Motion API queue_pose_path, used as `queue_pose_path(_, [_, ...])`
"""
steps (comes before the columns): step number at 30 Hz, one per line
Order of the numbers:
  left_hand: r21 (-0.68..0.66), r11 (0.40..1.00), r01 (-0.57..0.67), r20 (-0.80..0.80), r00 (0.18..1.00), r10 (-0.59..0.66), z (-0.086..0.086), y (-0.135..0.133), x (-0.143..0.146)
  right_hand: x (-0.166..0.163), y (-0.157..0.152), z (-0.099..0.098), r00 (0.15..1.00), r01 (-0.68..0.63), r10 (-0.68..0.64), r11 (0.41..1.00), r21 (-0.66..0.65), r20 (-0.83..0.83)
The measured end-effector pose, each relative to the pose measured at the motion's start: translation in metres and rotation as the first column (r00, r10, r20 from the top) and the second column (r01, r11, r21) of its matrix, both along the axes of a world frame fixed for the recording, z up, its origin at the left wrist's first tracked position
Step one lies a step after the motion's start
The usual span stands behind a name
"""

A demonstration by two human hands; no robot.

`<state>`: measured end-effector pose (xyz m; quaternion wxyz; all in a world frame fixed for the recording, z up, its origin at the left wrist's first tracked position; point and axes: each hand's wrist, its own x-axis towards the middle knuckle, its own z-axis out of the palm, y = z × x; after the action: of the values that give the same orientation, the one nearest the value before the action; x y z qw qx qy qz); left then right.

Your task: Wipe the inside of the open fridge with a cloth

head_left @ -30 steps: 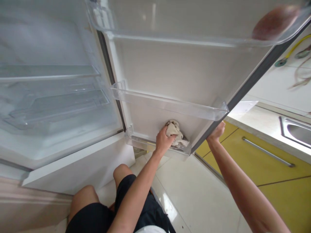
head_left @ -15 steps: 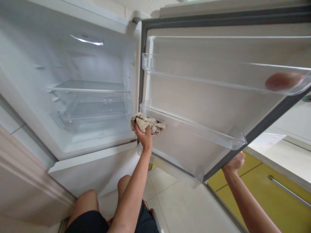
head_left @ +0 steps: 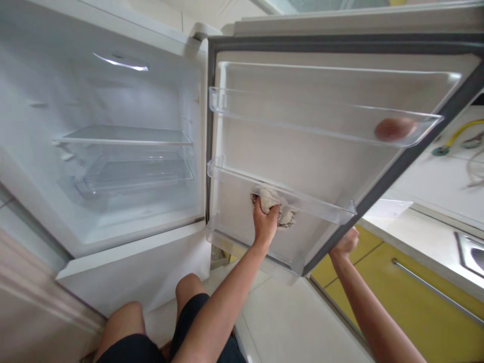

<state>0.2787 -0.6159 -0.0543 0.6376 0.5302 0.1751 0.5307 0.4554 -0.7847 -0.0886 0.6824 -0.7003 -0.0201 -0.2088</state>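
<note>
My left hand (head_left: 265,219) is closed on a crumpled beige cloth (head_left: 269,200), held against the inner face of the open fridge door (head_left: 302,169) just under the middle clear door shelf (head_left: 321,206). Part of the cloth shows through the clear plastic. At the door's free edge, my right hand (head_left: 346,242) grips from the outer side, its fingers curled and partly hidden by the door. A round reddish-brown thing (head_left: 395,129) lies in the upper door shelf (head_left: 302,118), near its right end.
On the left is the lit fridge compartment (head_left: 136,101) with a glass shelf (head_left: 128,135) and a clear tray (head_left: 136,176). Beyond the door stand yellow cabinets (head_left: 416,297), a white countertop (head_left: 419,237) and a sink (head_left: 474,254). My knees are close below the fridge.
My left hand has moved the cloth rightward along the door, away from the hinge side to below the middle shelf. My right hand stays on the door edge. The view has shifted right.
</note>
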Motion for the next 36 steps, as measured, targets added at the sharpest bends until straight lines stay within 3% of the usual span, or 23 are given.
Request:
queue_pose_path(4, [0.042, 0.979, 0.199, -0.043, 0.979, -0.197, -0.002, -0.047, 0.015, 0.001, 0.001, -0.005, 0.999, 0.045, -0.044, 0.999, 0.001, -0.009])
queue_pose_path(8, [0.183, 0.962, 0.201, -0.111, 0.977, -0.183, -0.011, -0.069, 0.024, 0.001, 0.000, -0.009, 0.999, 0.041, -0.041, 0.999, 0.020, 0.009])
queue_pose_path(11, [0.340, 0.921, 0.193, -0.152, 0.977, -0.149, -0.023, -0.064, 0.025, 0.001, 0.001, -0.009, 0.999, 0.027, -0.028, 0.999, 0.038, 0.017])
queue_pose_path(16, [0.581, 0.761, 0.290, -0.287, 0.947, -0.142, -0.050, -0.053, 0.021, 0.001, 0.003, -0.006, 1.000, 0.009, -0.009, 0.998, 0.064, 0.011])
queue_pose_path(22, [0.589, 0.693, 0.415, -0.495, 0.863, -0.096, -0.077, -0.054, 0.018, 0.000, 0.004, -0.004, 1.000, 0.005, -0.005, 0.996, 0.093, 0.000])
queue_pose_path(28, [0.583, 0.652, 0.485, -0.535, 0.833, -0.142, -0.080, -0.046, 0.019, 0.004, 0.006, -0.002, 1.000, -0.001, 0.002, 0.995, 0.099, -0.014])
queue_pose_path(32, [0.601, 0.564, 0.566, -0.632, 0.769, -0.099, -0.084, -0.034, 0.015, 0.007, 0.006, -0.002, 1.000, -0.008, 0.011, 0.993, 0.114, -0.029])
queue_pose_path(36, [0.574, 0.539, 0.617, -0.707, 0.705, -0.056, -0.090, -0.010, 0.004, 0.013, 0.007, -0.003, 0.999, -0.014, 0.018, 0.992, 0.128, -0.029])
